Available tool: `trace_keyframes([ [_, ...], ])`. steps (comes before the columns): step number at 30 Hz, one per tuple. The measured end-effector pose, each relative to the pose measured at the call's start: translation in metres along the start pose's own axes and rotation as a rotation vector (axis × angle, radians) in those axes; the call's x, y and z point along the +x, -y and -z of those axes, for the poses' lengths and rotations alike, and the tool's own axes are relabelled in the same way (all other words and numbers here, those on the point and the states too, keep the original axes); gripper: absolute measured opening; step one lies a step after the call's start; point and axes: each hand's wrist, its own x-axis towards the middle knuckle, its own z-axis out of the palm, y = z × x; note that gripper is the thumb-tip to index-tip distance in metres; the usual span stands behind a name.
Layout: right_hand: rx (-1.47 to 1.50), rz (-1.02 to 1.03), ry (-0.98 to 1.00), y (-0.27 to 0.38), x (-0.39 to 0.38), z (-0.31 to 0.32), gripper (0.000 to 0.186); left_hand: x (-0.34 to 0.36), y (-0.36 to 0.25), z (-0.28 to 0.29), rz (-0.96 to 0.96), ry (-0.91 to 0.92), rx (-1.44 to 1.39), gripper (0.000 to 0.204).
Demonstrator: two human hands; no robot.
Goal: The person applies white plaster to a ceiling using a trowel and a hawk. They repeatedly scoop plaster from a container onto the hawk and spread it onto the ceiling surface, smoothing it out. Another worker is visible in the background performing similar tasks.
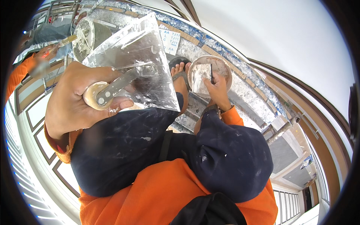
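My left hand point(77, 92) is wrapped round the pale, rounded handle of a metal plastering trowel point(150, 48). The trowel's broad plate is tilted, faces up and carries smears of white compound. To the right and lower down, my right hand point(218, 89) grips a putty knife point(201, 77) whose wide blade is coated white. That blade is at the mouth of a round bucket point(225, 67) with white residue on its inner wall. Part of the bucket's inside is hidden behind the blade and hand, so its contents cannot be fully made out.
My sandalled foot point(180, 71) stands beside the bucket on a plaster-spattered scaffold platform point(243, 95). At the far left another person's hand point(45, 52) holds a tool near a large grey bucket point(93, 37). A white wall surface point(277, 30) curves along the far side; scaffold tubing point(279, 132) lies right.
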Motion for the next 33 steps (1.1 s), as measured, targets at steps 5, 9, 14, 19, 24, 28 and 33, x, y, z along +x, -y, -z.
trace_keyframes([
  [5,0.272,0.021,0.109,-0.012,-0.007,0.013,0.025,-0.009,-0.005,-0.001,0.054,-0.033,0.042,0.025],
  [9,0.513,-0.042,0.045,0.009,-0.019,0.027,0.032,-0.009,-0.007,0.005,0.016,-0.024,0.085,0.029],
  [14,0.677,0.013,-0.025,0.017,-0.020,0.026,0.032,-0.013,-0.018,0.006,0.026,0.050,0.042,0.033],
  [19,0.641,0.070,-0.102,0.036,-0.026,0.047,0.031,-0.002,-0.028,0.002,0.015,0.029,0.037,0.024],
  [24,0.538,0.164,-0.166,0.050,-0.034,0.059,0.033,0.012,-0.018,-0.012,0.045,-0.218,-0.219,0.018],
  [28,0.581,0.343,-0.293,0.096,-0.040,0.047,0.041,0.008,0.020,0.001,-0.057,-0.277,-1.082,0.031],
  [33,0.197,0.748,-0.313,0.179,-0.040,0.055,0.050,0.059,-0.066,-0.021,-0.018,-1.301,-1.218,0.037],
])
